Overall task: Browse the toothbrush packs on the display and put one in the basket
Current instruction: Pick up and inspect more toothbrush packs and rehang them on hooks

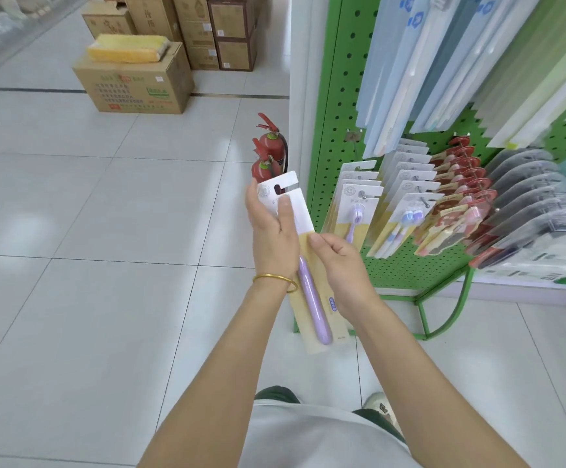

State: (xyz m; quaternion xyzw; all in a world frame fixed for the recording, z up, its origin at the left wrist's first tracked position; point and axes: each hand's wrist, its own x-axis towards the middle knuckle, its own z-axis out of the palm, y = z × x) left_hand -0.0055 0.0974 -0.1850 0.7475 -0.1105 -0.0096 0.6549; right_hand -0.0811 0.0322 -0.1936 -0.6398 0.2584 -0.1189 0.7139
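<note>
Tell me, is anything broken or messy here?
Nothing looks broken or spilled. The toothbrush pack in the left hand and right hand looks whole, and the hanging packs sit in neat rows.

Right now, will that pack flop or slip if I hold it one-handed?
Probably light: the pack is thin card with one brush. It looks fairly stiff, lying straight between the left hand and right hand. Its shiny plastic front may be slippery.
</note>
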